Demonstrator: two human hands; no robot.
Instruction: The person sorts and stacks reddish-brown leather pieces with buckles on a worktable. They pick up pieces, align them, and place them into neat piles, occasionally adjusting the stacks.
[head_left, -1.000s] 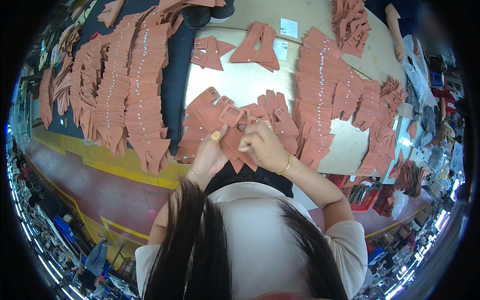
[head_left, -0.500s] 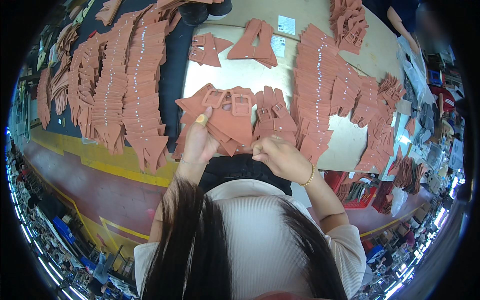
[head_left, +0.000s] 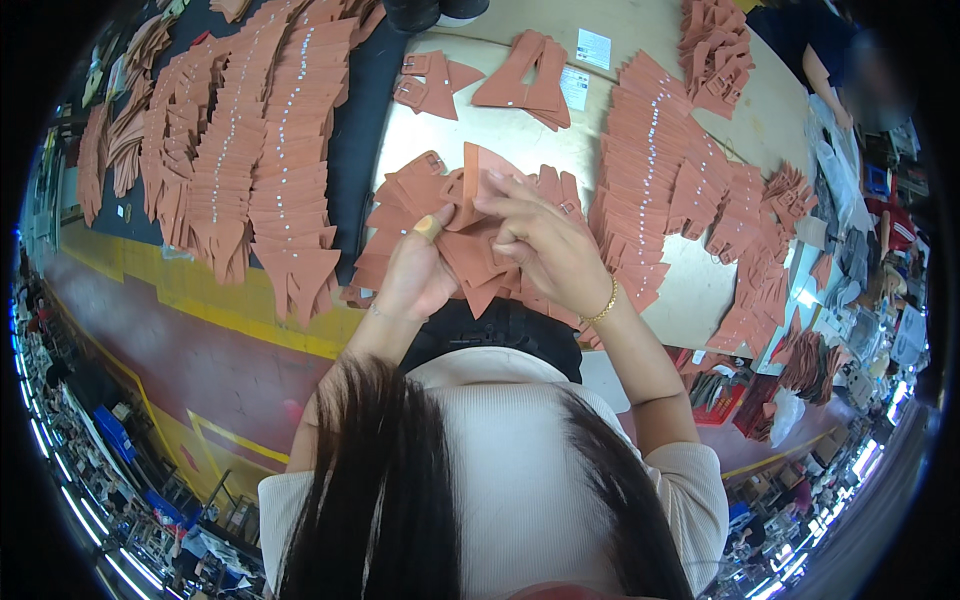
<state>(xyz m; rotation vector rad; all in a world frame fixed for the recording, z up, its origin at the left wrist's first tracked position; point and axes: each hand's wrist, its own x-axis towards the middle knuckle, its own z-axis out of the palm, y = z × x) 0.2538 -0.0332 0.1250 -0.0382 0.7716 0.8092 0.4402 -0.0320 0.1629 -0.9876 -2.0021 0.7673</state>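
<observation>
My left hand, with a bandage on the thumb, grips a stack of terracotta leather cut pieces held up in front of me. My right hand pinches the top piece of that stack and lifts it upright. Under both hands a loose heap of the same brown pieces lies on the pale table.
Long overlapping rows of brown pieces with small metal studs run at the left and the right. Smaller piles and white paper tags lie at the back. Another person's arm shows at the top right. Red and yellow floor lies left.
Both hands have risen with the stack of pieces. The right hand moved from the lower pile up to the top piece and now lifts it upright.
</observation>
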